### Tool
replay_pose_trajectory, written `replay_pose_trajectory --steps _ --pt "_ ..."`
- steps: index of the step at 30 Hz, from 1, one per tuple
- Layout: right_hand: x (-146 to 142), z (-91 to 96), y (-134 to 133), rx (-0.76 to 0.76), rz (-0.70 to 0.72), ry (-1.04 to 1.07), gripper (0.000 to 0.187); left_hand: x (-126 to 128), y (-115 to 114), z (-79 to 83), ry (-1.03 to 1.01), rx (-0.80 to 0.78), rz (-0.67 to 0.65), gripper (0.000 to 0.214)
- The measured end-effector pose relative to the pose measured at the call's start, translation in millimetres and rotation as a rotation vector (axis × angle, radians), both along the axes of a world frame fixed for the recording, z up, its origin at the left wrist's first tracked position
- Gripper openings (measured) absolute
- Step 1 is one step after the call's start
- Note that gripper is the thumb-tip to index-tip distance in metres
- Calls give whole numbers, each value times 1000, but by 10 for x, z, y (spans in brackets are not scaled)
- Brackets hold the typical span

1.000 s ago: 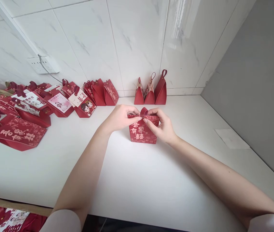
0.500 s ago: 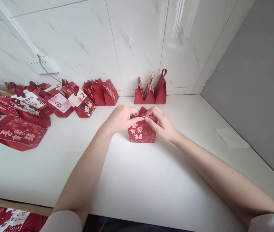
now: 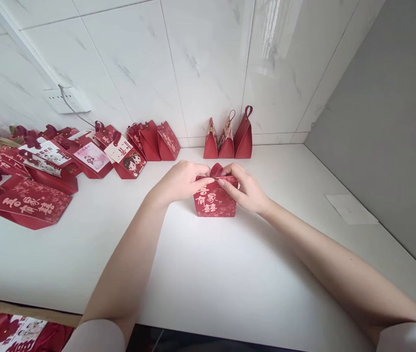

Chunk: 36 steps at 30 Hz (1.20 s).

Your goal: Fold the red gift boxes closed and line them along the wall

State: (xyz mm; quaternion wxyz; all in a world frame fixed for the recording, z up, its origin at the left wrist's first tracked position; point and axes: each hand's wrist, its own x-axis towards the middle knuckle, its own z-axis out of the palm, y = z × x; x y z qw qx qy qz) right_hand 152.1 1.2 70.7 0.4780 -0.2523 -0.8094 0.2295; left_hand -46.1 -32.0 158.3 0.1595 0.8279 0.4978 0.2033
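Observation:
A red gift box (image 3: 215, 204) with pale printed characters stands upright on the white table in front of me. A dark red ribbon loop (image 3: 216, 170) rises from its top edge. My left hand (image 3: 186, 180) pinches the top edge left of the ribbon, thumb in front and fingers behind. On the other side of the loop, my right hand (image 3: 245, 189) grips the same edge in a like way. Both thumb tips meet close together near the ribbon's base. The fingertips behind the box are partly hidden.
Three folded red boxes (image 3: 242, 139) stand by the tiled wall. Many red gift boxes (image 3: 39, 203) crowd the table's left side. A white paper sheet (image 3: 351, 209) lies at right near the grey panel. Below the left edge sit more red packages (image 3: 20, 332). A wall socket (image 3: 66, 100) has a cable.
Almost nothing differs. My hands keep their hold on the box's top edge, the thumbs and ribbon loop shifting very slightly left.

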Motion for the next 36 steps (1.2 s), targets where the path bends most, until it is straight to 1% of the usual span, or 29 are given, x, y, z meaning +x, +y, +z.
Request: replay_pose_trajectory --steps 3,7,11,14,16,18,20,23,27,30,36 --pt "1 0 -4 -1 -4 2 11 -40 -13 38 -3 -72 -17 24" --pt "-5 9 -24 30 -12 12 11 -48 -31 64 -36 -79 -12 20" --pt "-25 23 -57 47 -28 36 10 -29 -37 56 -87 -97 -17 18" --pt "-47 38 -90 68 -97 108 14 -18 -31 40 -112 -134 -42 19" --pt "-60 56 -114 107 -152 172 18 -5 -26 26 -128 -147 -49 20" --pt "-68 81 -138 151 -180 207 18 18 -23 13 -116 -130 -50 19" --pt "-74 112 -158 172 -185 193 13 49 -21 1 -87 -87 -35 18" --pt "-78 151 -176 156 -191 145 11 95 -19 -19 -91 -38 -15 20" --pt "-82 164 -181 107 -199 144 13 119 2 -57 -206 -79 -29 16" --pt "-82 151 -176 97 -185 133 12 105 21 -83 -248 -95 -27 14" --pt "-61 140 -156 64 -191 108 13 91 16 -73 -195 -137 -37 18"
